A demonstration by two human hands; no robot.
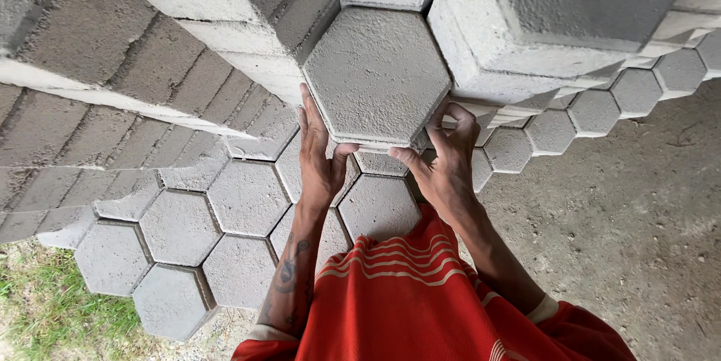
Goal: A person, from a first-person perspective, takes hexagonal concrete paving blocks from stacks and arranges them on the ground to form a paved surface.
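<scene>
I had my left hand (319, 154) and right hand (443, 158) clamped on opposite edges of the grey hexagonal concrete paver (375, 75), held up above the stacked hexagonal pavers (180, 226), between taller paver stacks (541, 23).

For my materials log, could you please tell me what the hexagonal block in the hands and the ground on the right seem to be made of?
Hexagonal block: apparently cast concrete, matte grey, grainy pitted face.
Ground: probably poured concrete or packed earth, rough, mottled grey-brown.
</scene>
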